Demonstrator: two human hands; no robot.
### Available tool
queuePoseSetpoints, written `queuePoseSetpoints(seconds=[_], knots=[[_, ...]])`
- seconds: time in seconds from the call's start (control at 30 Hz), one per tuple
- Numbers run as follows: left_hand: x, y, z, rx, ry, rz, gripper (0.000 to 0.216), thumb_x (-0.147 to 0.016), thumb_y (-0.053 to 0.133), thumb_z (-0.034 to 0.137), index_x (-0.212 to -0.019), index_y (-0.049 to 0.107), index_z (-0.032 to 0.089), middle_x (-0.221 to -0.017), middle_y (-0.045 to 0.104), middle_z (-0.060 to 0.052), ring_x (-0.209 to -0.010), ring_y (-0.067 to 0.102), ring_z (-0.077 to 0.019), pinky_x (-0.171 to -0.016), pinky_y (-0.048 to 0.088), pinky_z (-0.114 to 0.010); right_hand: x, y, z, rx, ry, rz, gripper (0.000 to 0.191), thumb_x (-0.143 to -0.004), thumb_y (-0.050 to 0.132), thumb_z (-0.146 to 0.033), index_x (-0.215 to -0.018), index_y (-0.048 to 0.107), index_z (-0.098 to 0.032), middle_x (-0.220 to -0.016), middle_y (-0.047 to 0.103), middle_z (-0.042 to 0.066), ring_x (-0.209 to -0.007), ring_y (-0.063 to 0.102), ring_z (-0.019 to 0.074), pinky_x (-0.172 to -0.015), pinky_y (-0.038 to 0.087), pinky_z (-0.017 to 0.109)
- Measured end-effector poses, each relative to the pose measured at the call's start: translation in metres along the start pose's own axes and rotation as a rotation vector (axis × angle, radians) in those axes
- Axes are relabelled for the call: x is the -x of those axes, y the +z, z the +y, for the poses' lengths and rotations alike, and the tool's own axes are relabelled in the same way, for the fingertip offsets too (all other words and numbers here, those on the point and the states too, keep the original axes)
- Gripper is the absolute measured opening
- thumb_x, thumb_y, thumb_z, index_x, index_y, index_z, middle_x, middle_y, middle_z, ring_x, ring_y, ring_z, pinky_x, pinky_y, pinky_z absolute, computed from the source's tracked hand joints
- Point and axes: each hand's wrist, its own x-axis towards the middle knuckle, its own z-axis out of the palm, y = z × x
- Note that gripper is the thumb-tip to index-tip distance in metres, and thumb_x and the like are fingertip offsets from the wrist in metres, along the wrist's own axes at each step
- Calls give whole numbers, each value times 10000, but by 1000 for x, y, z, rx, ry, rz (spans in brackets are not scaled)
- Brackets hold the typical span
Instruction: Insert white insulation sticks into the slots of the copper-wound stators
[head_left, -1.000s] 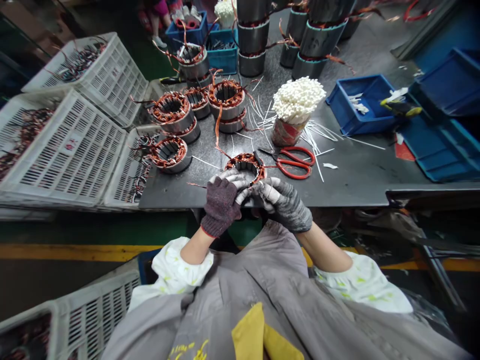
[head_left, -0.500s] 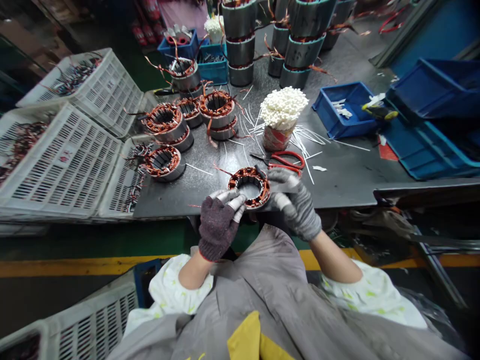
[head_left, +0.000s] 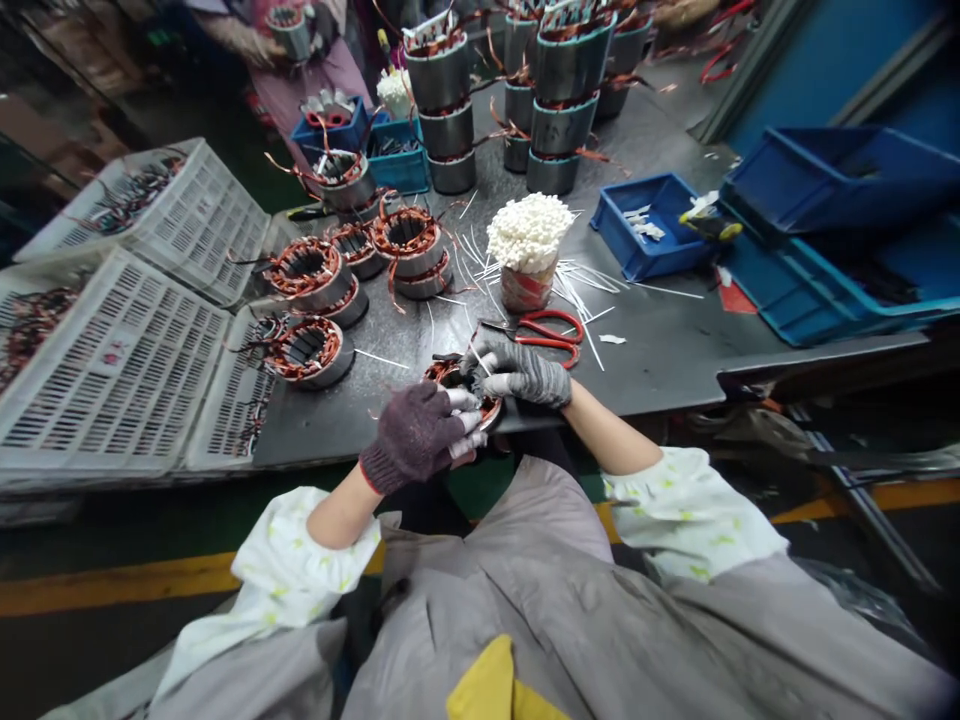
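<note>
From the head view, my work piece is a low ring of copper-coloured windings (head_left: 442, 372), at the near edge of a dark grey counter (head_left: 637, 365) and largely covered by both hands. My left grip (head_left: 416, 428), in a dark purple knitted glove with pale fingertips, has its fingers laid against the ring's near left side; the thumb is hidden, so I cannot tell whether it is closed on the rim or merely resting there. My right grip (head_left: 525, 372), in a grey knitted glove with pale fingertips, is bent over the ring's right side, a thin white strand (head_left: 478, 356) showing at its fingers; whether it is pinched I cannot tell. I judge this to be close fingertip work, best done with the left as the anchor, pressing the ring evenly so it neither turns nor slides off the edge. The right should work lightly, since a hard tug could shift the windings or snag the knit. I'd also watch my right knuckles: a pair of red-handled metal scissors (head_left: 579, 332) lies just beyond them, with a red-and-tan can (head_left: 527, 290) of slender white sticks (head_left: 530, 232) behind, so short, low wrist movements seem safest.
</note>
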Motion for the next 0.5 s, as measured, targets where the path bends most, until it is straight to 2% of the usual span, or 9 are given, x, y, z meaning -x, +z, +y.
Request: queuePoseSetpoints(seconds=[0.1,0.17,0.23,0.27,0.3,0.43,0.47,0.5], knots=[[6,1,7,-89,-50,46,203,-945,650,390,-1095,750,296,-1207,770,-13,-1162,669,-258,-982,471,-455,-8,2,4,-53,4,-24,196,-902,679,-371,-907,704,-177,-1138,696,65,-1039,659,203,-956,541,361],[10,3,14,-90,-125,18,222,-943,644,349,-1143,731,305,-1266,748,-19,-1305,599,-297,-1134,376,-554,-7,2,3,-31,-33,-35,224,-918,675,-391,-953,714,-173,-1176,701,79,-1069,665,205,-987,535,371],[12,6,24,-75,-192,6,265,-954,614,284,-1203,699,257,-1276,737,-67,-1323,593,-299,-1198,322,-589,0,-5,0,29,-49,-24,275,-917,692,-411,-1074,718,-187,-1189,714,78,-1087,669,208,-997,536,380],[13,9,30,-72,-226,17,286,-959,594,249,-1231,679,227,-1268,735,-91,-1301,610,-295,-1200,334,-583,4,-13,-1,71,-39,41,314,-901,714,-424,-1118,713,-196,-1153,727,70,-1057,677,206,-975,546,378],[13,11,36,-73,-261,42,302,-960,577,219,-1250,659,203,-1255,735,-110,-1270,631,-290,-1190,359,-570,9,-22,-2,120,-20,165,338,-883,732,-437,-1125,711,-203,-1091,740,58,-999,685,201,-937,559,373],[16,21,54,-92,-352,183,317,-943,571,172,-1254,629,200,-1194,747,-122,-1167,681,-285,-1136,419,-541,11,-70,-5,312,40,953,258,-864,699,-456,-880,676,-199,-816,704,22,-772,647,179,-814,570,368],[16,22,56,-94,-359,199,323,-940,575,173,-1257,626,213,-1187,750,-115,-1152,687,-283,-1128,422,-535,6,-80,-5,343,41,1071,246,-865,685,-445,-850,659,-201,-803,697,23,-761,639,179,-811,569,374],[17,22,57,-91,-360,206,329,-939,576,172,-1260,623,226,-1184,752,-106,-1149,691,-279,-1122,425,-528,1,-87,-5,370,42,1133,230,-860,682,-430,-851,655,-202,-810,696,26,-762,634,180,-815,568,380]])
